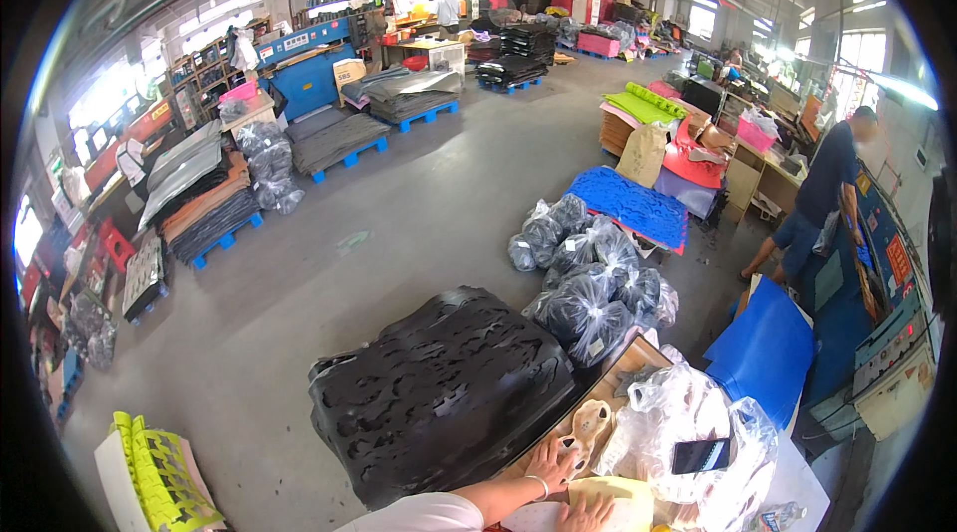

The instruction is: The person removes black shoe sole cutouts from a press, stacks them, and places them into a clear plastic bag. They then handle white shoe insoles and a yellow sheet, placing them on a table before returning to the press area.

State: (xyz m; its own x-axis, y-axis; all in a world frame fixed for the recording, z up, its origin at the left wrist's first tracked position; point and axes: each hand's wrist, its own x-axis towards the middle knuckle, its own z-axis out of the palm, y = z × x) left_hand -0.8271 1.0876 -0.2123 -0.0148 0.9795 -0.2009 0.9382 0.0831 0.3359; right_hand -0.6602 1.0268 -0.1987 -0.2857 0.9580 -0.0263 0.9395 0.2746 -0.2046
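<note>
On the brown tabletop at the lower middle, my left hand lies with its fingers apart, a band around the wrist. Its fingertips reach the lower end of some beige cut-out pieces with holes. Closer to me, my right hand rests with fingers stretched out over a pale yellow sheet. Neither hand grips anything that I can see. Clear plastic bags are heaped to the right, with a dark phone lying on them.
A large stack of black cut sheets stands left of the table. Beyond it lie clear bags of dark pieces and a blue sheet stack. At right, a person stands by a blue machine. Yellow-green cut sheets sit lower left.
</note>
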